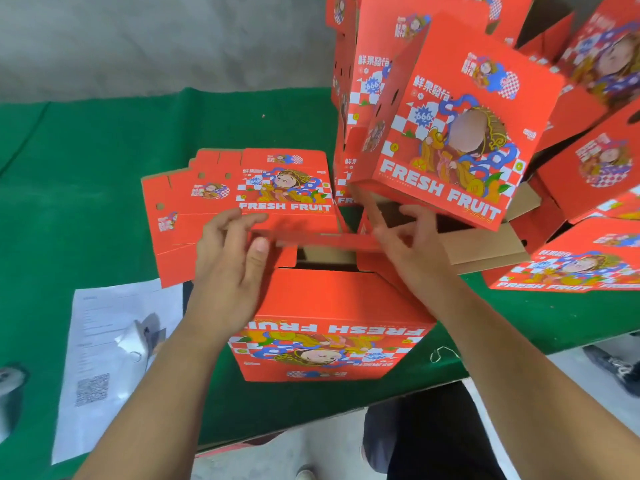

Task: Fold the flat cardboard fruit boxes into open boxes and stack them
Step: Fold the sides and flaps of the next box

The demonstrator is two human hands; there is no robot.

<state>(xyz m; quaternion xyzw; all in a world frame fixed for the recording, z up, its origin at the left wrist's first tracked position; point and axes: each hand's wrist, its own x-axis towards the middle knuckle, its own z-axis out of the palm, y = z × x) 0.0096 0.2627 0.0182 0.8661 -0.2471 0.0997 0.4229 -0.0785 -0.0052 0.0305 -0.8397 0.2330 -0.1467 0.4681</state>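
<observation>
A green-covered table point(86, 150) fills the view. At its near edge, in the middle, stands a partly folded box point(329, 323). The left hand point(230, 258) and right hand point(412, 244) meet a flap point(322, 240) along the box's far top edge. Behind and to the left of it, flat boxes point(242, 206) lie on the table. Behind and to the right, folded boxes point(457, 126) are piled high, some tilted. Left of the box, a sheet of paper point(104, 358) lies with a small bag point(145, 337) on it.
</observation>
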